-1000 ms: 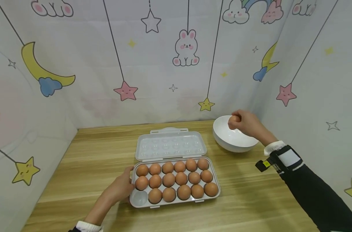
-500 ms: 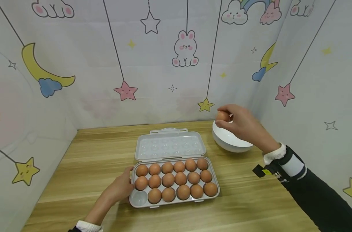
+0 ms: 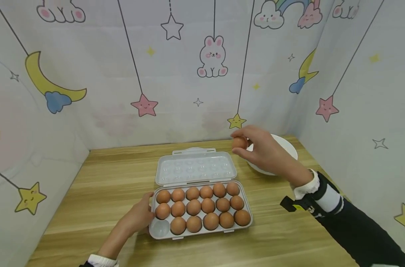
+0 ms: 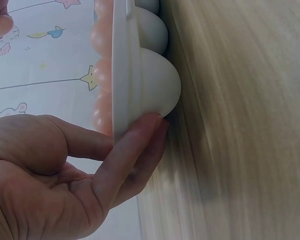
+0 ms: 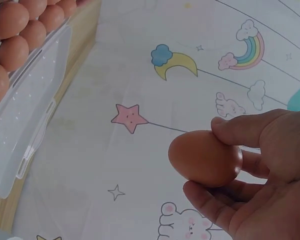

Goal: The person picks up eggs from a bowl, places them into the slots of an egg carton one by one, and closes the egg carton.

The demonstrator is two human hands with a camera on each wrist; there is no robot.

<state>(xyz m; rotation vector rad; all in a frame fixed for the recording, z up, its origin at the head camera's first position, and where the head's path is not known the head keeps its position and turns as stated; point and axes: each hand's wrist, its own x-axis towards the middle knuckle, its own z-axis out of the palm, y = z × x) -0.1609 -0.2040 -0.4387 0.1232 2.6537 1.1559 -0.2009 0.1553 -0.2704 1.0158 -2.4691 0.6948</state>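
My right hand [image 3: 255, 146] pinches a brown egg [image 3: 239, 142] [image 5: 205, 158] in its fingertips, in the air just left of the white bowl [image 3: 284, 146] and beyond the open lid [image 3: 195, 167] of the egg box. The clear egg box [image 3: 200, 209] lies in front of me, filled with several brown eggs, with one empty cup [image 3: 160, 227] at its near left corner. My left hand [image 3: 140, 215] rests against the box's left end; in the left wrist view its straight fingers [image 4: 132, 150] press on the tray's edge [image 4: 121, 70].
The wooden table [image 3: 105, 185] is walled in on three sides by a white cartoon-print backdrop [image 3: 195, 74] with stars, moons and a rabbit. The bowl stands at the back right corner, close to the right wall.
My right hand has lifted the egg out of the bowl and carried it left, toward the box lid. The left hand and the box have stayed put.
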